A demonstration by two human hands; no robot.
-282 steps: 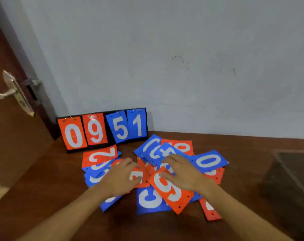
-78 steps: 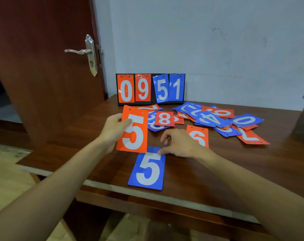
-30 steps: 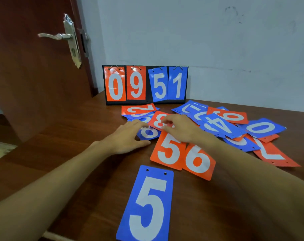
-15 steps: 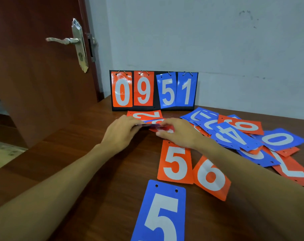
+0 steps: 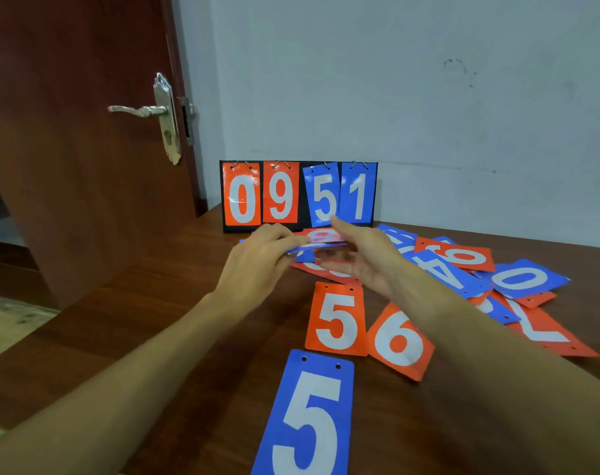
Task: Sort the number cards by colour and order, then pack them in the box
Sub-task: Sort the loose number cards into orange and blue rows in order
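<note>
My left hand (image 5: 257, 258) pinches the left edge of a small stack of number cards (image 5: 321, 238) lifted just off the wooden table (image 5: 148, 323); a red card lies on top, its digit blurred. My right hand (image 5: 367, 258) holds the stack's right edge, thumb above and fingers beneath. Flat in front of the hands lie a red 5 card (image 5: 336, 320), a red 6 card (image 5: 399, 341) and, nearest me, a blue 5 card (image 5: 309, 416). A loose pile of red and blue cards (image 5: 463, 265) spreads to the right. No box is in view.
A black flip scoreboard (image 5: 300, 193) reading 0 9 5 1 stands against the wall behind the hands. An open brown door (image 5: 69, 166) with a metal handle (image 5: 137, 109) stands at the left, close to the table's left edge.
Both hands have raised a few cards from the table into a small stack in front of the scoreboard. The red 5, red 6 and blue 5 cards have stayed in place.
</note>
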